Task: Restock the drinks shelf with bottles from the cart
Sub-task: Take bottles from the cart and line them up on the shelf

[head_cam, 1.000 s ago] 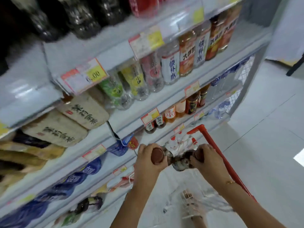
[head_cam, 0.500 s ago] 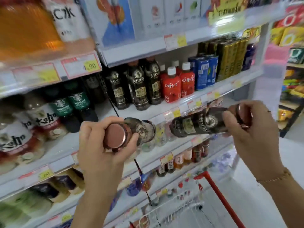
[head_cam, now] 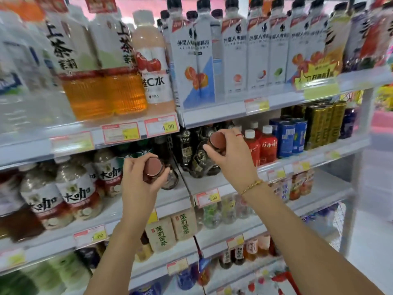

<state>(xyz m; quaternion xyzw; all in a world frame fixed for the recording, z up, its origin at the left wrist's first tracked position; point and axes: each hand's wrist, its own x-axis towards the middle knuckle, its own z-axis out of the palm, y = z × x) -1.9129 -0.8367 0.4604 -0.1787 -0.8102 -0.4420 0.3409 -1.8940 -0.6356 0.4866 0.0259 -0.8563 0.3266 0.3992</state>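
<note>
Bottles were in both hands, one each, held up at the middle level of the drinks shelf [head_cam: 231,180]. This single head view looked forward at the shelving.

The left hand [head_cam: 138,184] had its fingers and thumb curled round the neck of a dark bottle [head_cam: 172,179]. The bottle was tipped, with its reddish-brown cap facing the camera and its base pointing in over the shelf edge. The right hand [head_cam: 231,158], with a beaded bracelet [head_cam: 252,186] on its wrist, gripped a second dark bottle [head_cam: 202,160] the same way just below the cap. This bottle leaned in among a row of matching dark bottles [head_cam: 187,145] already standing on that level. Whether its base touched the shelf could not be told.

On the same level, right of that row, stood red bottles with white caps [head_cam: 265,145], then blue cans [head_cam: 291,137] and gold-and-black cans [head_cam: 325,124]. To the left stood coffee bottles with white and red labels [head_cam: 74,192].

The level above carried amber tea bottles [head_cam: 102,81], a pink juice bottle [head_cam: 153,71] and a line of white-labelled bottles with black caps [head_cam: 234,60].

Below the hands, beige-labelled tea bottles [head_cam: 168,233] stood beside small clear ones. A price tag [head_cam: 208,198] marked 6.00 hung on the shelf edge under the right wrist. A red bar of the cart [head_cam: 291,279] showed at the bottom right, too blurred to see what it held.
</note>
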